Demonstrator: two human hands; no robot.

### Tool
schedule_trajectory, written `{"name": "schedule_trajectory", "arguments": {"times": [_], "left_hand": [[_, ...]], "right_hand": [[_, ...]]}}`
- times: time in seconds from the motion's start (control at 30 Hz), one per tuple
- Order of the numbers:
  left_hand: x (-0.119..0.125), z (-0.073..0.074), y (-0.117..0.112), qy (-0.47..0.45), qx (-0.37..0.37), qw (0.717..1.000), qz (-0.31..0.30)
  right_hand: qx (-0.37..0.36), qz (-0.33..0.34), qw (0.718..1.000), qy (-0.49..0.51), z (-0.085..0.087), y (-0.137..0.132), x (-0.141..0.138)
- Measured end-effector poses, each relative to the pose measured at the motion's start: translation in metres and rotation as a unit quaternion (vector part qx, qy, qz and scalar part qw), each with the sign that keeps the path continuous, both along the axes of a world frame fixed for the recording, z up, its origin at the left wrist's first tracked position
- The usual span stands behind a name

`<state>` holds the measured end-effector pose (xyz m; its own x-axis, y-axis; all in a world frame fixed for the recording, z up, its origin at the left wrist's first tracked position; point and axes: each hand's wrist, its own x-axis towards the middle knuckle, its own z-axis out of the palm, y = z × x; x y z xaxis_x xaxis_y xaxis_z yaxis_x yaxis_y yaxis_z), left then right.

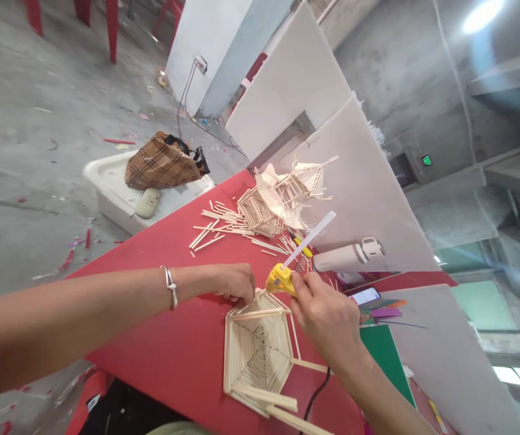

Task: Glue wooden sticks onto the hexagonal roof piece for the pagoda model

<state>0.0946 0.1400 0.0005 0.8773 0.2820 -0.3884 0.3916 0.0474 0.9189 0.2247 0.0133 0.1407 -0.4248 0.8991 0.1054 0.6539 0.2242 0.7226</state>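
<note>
My right hand (325,317) is closed around a yellow glue gun (281,280) with a clear glue stick poking out the back; its nozzle points at the top edge of a hexagonal panel of wooden sticks (257,347) lying on the red table (187,344). My left hand (232,282), a silver bangle on its wrist, presses curled fingers onto the panel's upper left corner, seemingly pinching a stick there. Loose sticks lie along the panel's lower edge.
Farther back lie scattered sticks (217,226) and finished stick structures (278,196) against white partition boards (354,181). A white bottle (348,257), a phone (365,296), coloured paper and a green mat (384,356) sit to the right. A white bin with a plaid bag (160,163) stands on the floor.
</note>
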Motion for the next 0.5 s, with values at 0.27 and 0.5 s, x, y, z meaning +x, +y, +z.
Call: {"name": "schedule_trajectory", "arguments": {"times": [0.27,0.5], "left_hand": [[-0.0022,0.0077,-0.0007,0.008,-0.006,1.000,-0.006],[-0.0026,0.0015,-0.0006,0.004,-0.016,1.000,-0.010]], "right_hand": [[-0.003,0.013,1.000,0.006,-0.0027,0.0001,0.0031],[0.000,0.024,1.000,0.015,-0.0039,-0.0016,0.0045]]}}
